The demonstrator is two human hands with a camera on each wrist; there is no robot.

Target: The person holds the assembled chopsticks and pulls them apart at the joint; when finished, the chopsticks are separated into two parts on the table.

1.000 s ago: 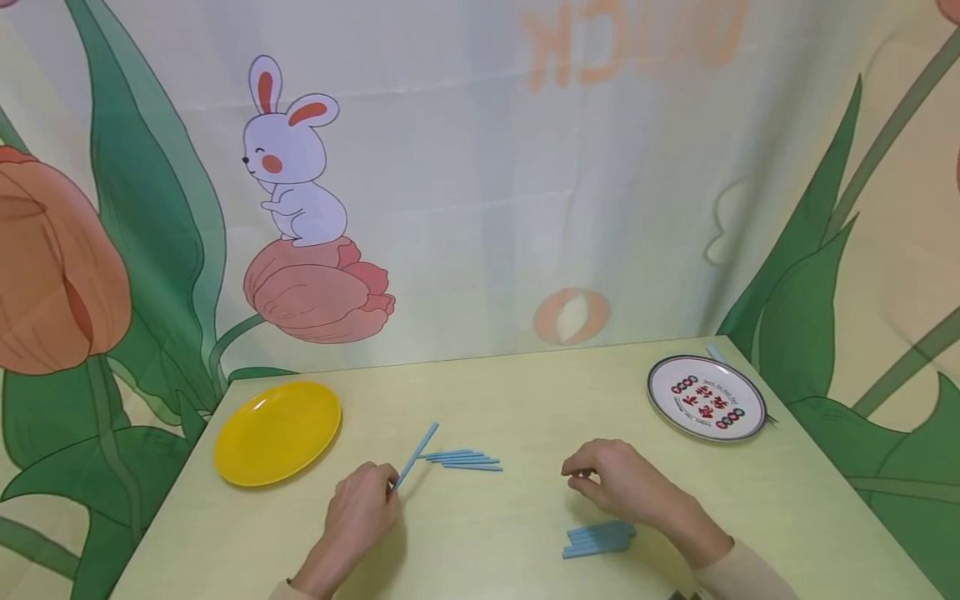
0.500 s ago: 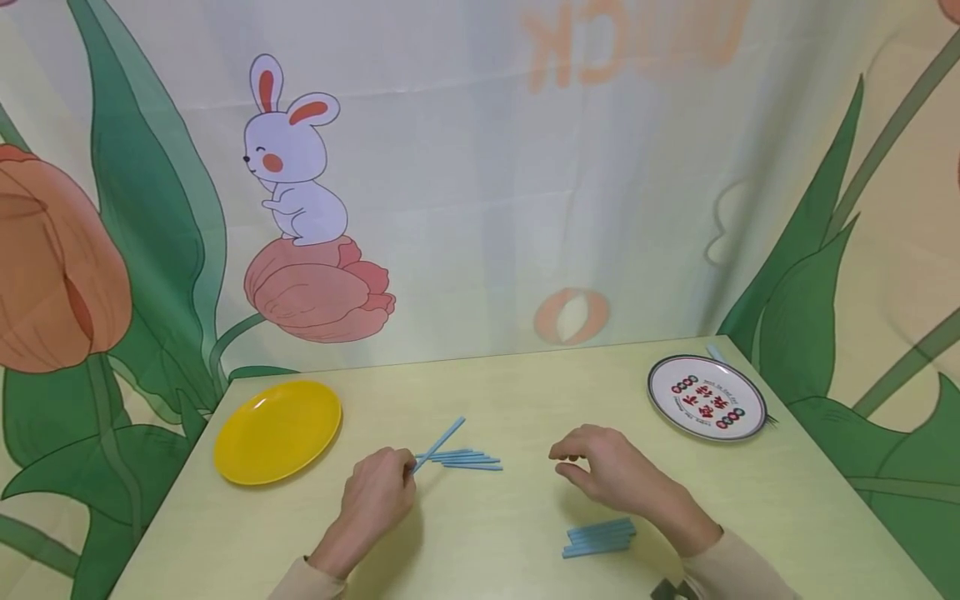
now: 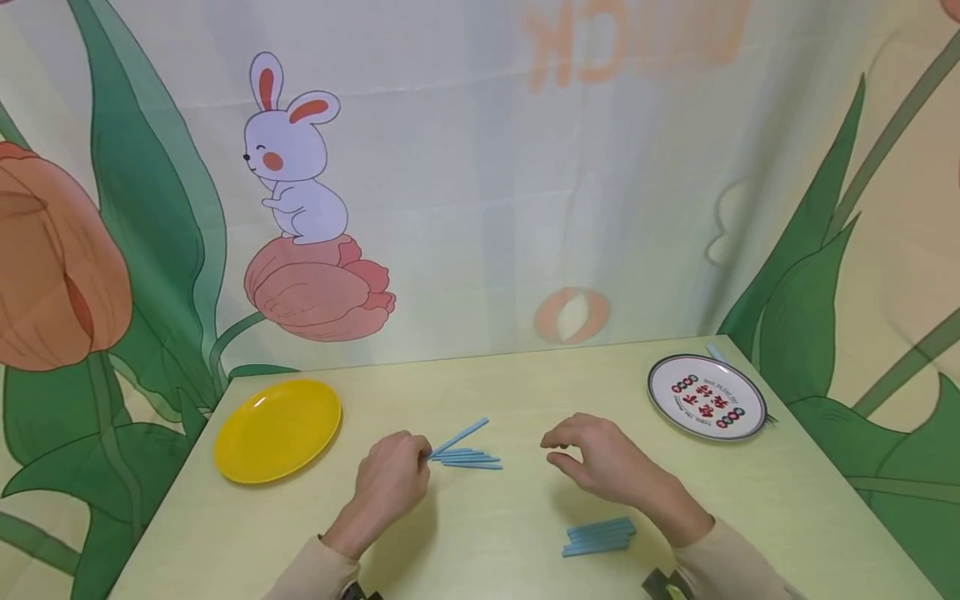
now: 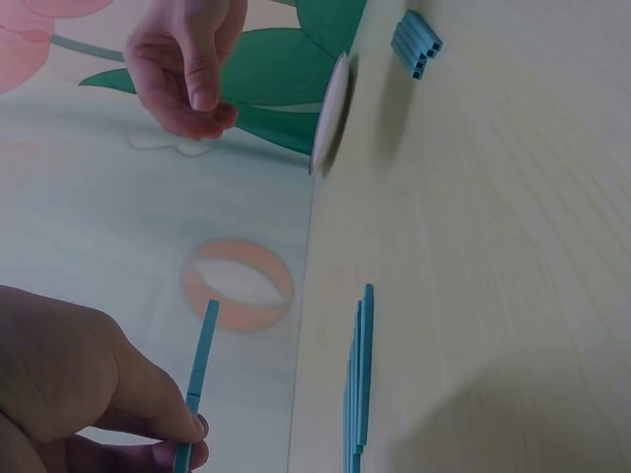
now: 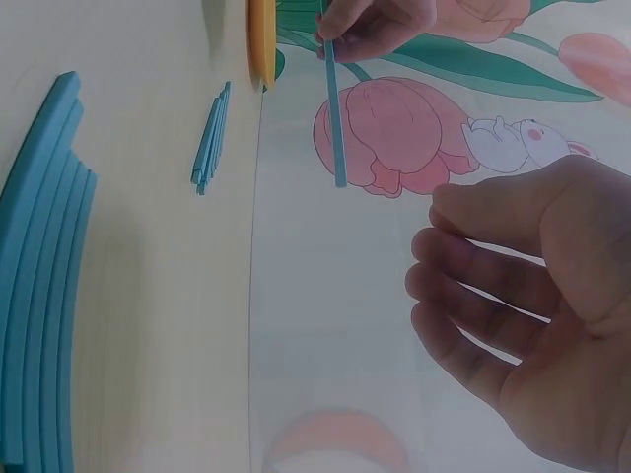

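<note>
My left hand pinches a thin blue stick near one end, between thumb and fingers. That stick slants up and to the right, above the near end of a small fanned group of blue sticks lying on the table. In the left wrist view the held stick stands off the tabletop. To the right, my right hand hovers over the table with loosely bent fingers and nothing between them. Below it lies a second row of blue sticks, side by side, seen large in the right wrist view.
On the left of the table lies a yellow plate. At the back right is a white plate with red lettering, a pale blue piece behind it. A printed curtain hangs along the far edge.
My left hand has moved right and slightly away, carrying the pinched stick over the fanned group. My right hand has shifted a little left and away from the near row of sticks.
</note>
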